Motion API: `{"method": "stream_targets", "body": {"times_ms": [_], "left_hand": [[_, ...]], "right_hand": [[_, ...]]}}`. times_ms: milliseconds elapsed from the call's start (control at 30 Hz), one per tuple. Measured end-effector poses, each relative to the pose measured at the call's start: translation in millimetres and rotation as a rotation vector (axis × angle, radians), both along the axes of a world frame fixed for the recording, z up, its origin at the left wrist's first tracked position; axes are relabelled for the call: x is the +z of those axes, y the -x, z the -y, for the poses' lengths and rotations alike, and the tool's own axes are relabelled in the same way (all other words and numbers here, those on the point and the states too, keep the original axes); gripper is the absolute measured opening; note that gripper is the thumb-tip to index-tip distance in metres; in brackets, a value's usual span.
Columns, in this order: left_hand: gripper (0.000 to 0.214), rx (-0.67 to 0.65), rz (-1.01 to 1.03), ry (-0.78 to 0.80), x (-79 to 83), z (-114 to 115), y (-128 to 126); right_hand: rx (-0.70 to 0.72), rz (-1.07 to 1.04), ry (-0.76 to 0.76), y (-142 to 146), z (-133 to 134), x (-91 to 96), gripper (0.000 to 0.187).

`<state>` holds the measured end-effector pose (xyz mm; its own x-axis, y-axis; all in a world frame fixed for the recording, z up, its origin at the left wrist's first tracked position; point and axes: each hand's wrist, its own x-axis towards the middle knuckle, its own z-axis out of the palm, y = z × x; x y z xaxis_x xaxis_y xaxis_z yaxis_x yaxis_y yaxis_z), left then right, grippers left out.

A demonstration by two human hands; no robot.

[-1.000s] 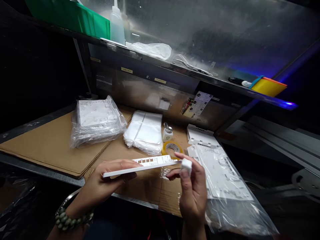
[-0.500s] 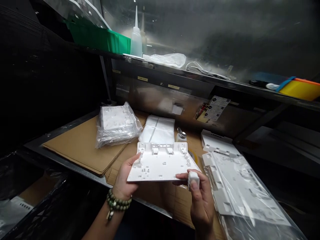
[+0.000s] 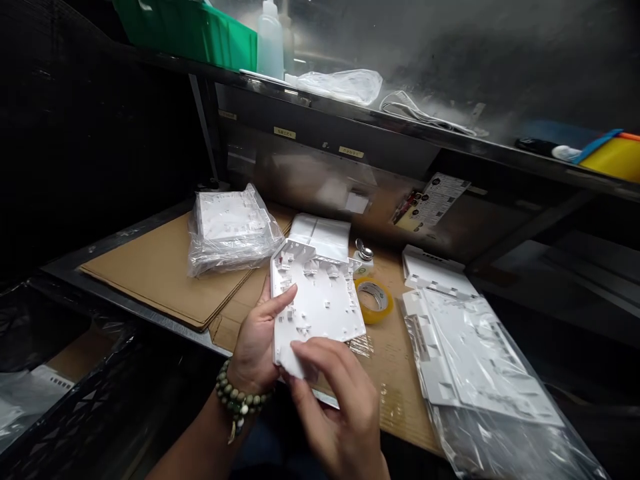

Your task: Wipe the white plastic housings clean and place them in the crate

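Note:
My left hand (image 3: 256, 340), a green bead bracelet at its wrist, grips the left edge of a white moulded plastic panel (image 3: 320, 300) and holds it tilted up above the cardboard, ribbed inner side towards me. My right hand (image 3: 334, 400) is curled at the panel's lower corner, fingertips pressed on it; whether anything is inside those fingers is hidden. A roll of yellow tape (image 3: 374, 300) lies just right of the panel.
A bagged stack of white panels (image 3: 230, 227) sits at the back left on the cardboard sheet (image 3: 150, 273). More panels lie on clear plastic (image 3: 475, 347) at right. Folded white bags (image 3: 325, 233) and a small dispenser bottle (image 3: 364, 255) stand behind. A shelf above carries a green bin (image 3: 190, 30).
The panel has swung from lying nearly flat to standing tilted with its inner side facing me. My right hand moved under its lower corner, and the small white block it held is out of sight.

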<state>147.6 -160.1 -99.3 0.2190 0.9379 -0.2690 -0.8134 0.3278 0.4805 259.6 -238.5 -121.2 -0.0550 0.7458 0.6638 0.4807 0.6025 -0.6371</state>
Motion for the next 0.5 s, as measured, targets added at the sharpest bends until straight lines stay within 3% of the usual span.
{"method": "stream_targets", "body": {"times_ms": [333,500], "left_hand": [[0.065,-0.002,0.041,0.019,-1.4,1.5,-0.3],[0.056,-0.075,0.128,0.088,-4.1,-1.7,7.0]], "right_hand": [[-0.008,0.079,-0.066,1.4,0.2,-1.2,0.030],[-0.027,0.125,-0.031,-1.9,-0.4,-3.5,0.025]]}}
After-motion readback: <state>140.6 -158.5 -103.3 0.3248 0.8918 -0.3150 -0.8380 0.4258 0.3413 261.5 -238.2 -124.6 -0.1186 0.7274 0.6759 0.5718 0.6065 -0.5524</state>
